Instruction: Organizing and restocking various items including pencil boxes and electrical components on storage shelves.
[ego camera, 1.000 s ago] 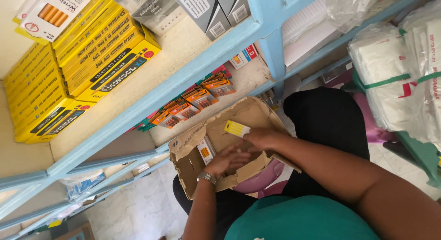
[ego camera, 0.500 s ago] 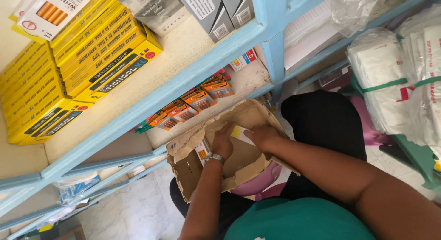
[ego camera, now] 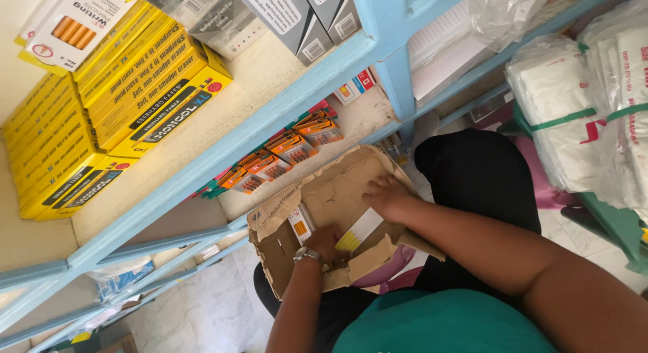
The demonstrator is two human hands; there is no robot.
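Torn brown cardboard box (ego camera: 317,211) rests on the person's lap, in front of the pale blue wooden shelving (ego camera: 297,100). Left hand (ego camera: 327,243), silver wristwatch (ego camera: 308,254) at the wrist, reaches into the box, fingers curled down beside a flat white-and-yellow packet (ego camera: 358,230); whether it pinches the packet, cannot tell. Right hand (ego camera: 383,196) lies on the box floor, fingers loosely bent, touching the packet's upper end. A small white-and-orange packet (ego camera: 300,225) lies inside the box near the left hand. Yellow pencil boxes (ego camera: 101,117) are stacked on the upper shelf.
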